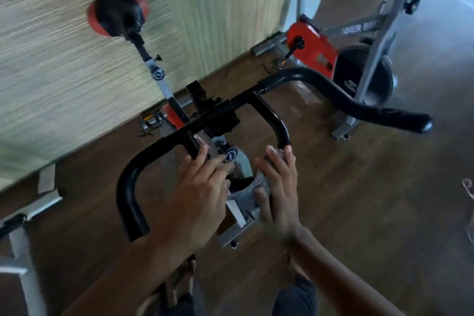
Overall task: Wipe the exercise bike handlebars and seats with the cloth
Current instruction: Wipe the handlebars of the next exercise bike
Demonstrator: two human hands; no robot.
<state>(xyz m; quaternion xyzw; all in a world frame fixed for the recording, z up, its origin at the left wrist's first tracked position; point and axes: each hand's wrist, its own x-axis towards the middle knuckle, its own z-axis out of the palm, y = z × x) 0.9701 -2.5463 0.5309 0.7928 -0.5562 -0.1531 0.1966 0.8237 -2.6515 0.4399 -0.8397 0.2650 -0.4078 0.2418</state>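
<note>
Exercise bike, seen from above, front end nearest the viewer. Handlebars [320, 84]: black tube, with outer horns sweeping left and right and an inner loop near the middle. The near end of the left horn passes behind the left forearm, and the near bend of the loop is covered by both hands. Cloth [260, 183]: grey and bunched, wrapped on the right leg of the inner loop; only a crumpled patch shows between thumb and fingers. Right hand [280, 187]: grasping the cloth, fingers curved over it onto the bar and thumb pinching from the near side. Left hand [202, 187]: released, fingers straight and laid along the left leg of the loop, their tips beside a round adjustment knob [230, 155]; whether the thumb hooks under anything cannot be told. Seat [118, 14]: black with a red edge, far left on its post, smeared by motion blur, untouched. Pedal [151, 120]: left of the frame, partly hidden. Second bike [311, 45]: far right, with a red housing and grey frame, its lettering partly legible and its seat and handlebars cut off at the top edge. Wooden floor [359, 187]. Textured wall [77, 59], blurred. Grey frame piece [20, 251]: near left, cut off and unidentifiable. Sandalled foot [182, 279]: at the bottom, mostly hidden by the forearm.
</note>
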